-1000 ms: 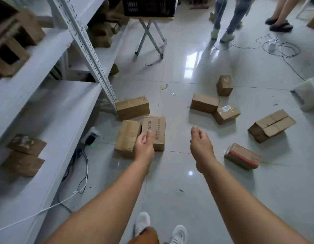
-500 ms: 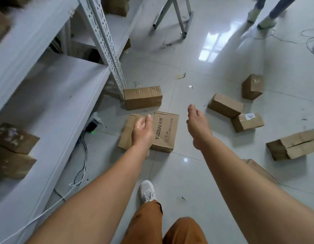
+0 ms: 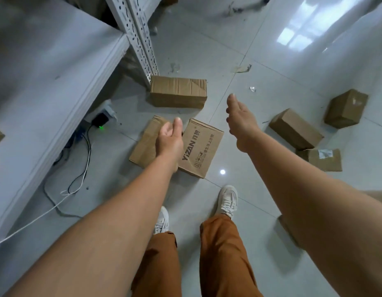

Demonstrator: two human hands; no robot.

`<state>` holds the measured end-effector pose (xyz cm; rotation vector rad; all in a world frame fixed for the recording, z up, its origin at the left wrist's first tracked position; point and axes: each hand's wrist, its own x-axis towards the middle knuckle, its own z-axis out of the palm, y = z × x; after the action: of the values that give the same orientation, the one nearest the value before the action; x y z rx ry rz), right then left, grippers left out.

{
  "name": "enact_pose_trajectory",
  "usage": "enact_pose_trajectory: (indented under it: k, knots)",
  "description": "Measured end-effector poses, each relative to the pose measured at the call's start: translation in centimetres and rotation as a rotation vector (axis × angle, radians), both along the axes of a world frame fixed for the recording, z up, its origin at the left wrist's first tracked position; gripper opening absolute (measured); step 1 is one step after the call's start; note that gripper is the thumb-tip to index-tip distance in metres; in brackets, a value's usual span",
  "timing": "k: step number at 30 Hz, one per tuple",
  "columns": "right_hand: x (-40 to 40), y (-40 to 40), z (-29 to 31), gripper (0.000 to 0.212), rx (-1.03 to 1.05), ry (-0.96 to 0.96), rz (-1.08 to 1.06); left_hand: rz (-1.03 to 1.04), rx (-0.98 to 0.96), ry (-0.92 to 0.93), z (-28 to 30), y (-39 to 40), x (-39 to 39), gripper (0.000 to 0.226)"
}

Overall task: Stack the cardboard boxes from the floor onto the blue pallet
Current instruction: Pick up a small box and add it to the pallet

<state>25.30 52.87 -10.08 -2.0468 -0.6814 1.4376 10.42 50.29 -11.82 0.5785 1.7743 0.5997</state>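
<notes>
Shelf rack (image 3: 57, 67): white metal, on the left; its upright meets the floor just beside the far box.
Floor (image 3: 271, 67): glossy pale tile, likely slick under a sliding box.
Pallet: not in view, so the carry distance cannot be judged.
Printed box (image 3: 201, 148): lies flat on the floor, touching the plain box (image 3: 145, 144) on its left; both are under the outstretched arms.
Far box (image 3: 178, 91): creased on top, so probably soft there.
Side boxes (image 3: 296, 128): scattered at right, well apart from the hands.
Handling: small, stiff cardboard, likely light; take the printed box by its two long edges, palms on opposite sides.
Left hand (image 3: 169, 139): above the seam between the two boxes, fingers loosely curled, holding nothing.
Right hand (image 3: 241, 118): fingers straight, released, above bare floor beside the printed box.
</notes>
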Motion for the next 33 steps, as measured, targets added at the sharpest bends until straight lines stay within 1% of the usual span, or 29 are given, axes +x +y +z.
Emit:
enact_pose_trajectory:
  k: [3,6,8,13,21,25,28,29,31,33]
  knots:
    - [1.5,2.4,-3.4,0.058,-0.001,-0.013,0.083,0.075,-0.022,-0.007,-3.0,1.2,1.7,0.061]
    - [2.7,4.0,-7.6,0.060,0.001,-0.036,0.212,0.150,-0.077,0.008,-6.6,1.6,3.1,0.063]
    - [3.3,4.9,-10.7,0.062,-0.011,-0.052,0.295,0.199,-0.120,0.010,-9.4,1.5,3.8,0.065]
    - [3.7,6.3,-18.6,0.066,-0.069,-0.054,0.424,0.309,-0.221,0.054,-17.0,0.8,4.1,0.070]
    - [3.6,5.7,-30.3,0.073,-0.157,-0.105,0.521,0.431,-0.338,0.077,-27.8,-1.3,2.3,0.087]
    - [3.5,6.0,-34.1,0.089,-0.163,-0.143,0.598,0.450,-0.416,0.090,-31.8,-1.9,2.0,0.103]
    - [3.2,6.6,-36.6,0.113,-0.193,-0.170,0.657,0.497,-0.431,0.034,-33.9,-2.1,2.4,0.109]
    - [3.1,6.8,-37.4,0.116,-0.205,-0.185,0.668,0.519,-0.438,0.017,-34.6,-2.2,2.5,0.108]
    - [2.7,7.1,-38.5,0.104,-0.222,-0.254,0.694,0.576,-0.459,-0.031,-35.7,-2.3,2.6,0.101]
    - [2.6,7.5,-39.5,0.092,-0.233,-0.328,0.711,0.628,-0.477,-0.081,-36.6,-2.4,2.6,0.101]
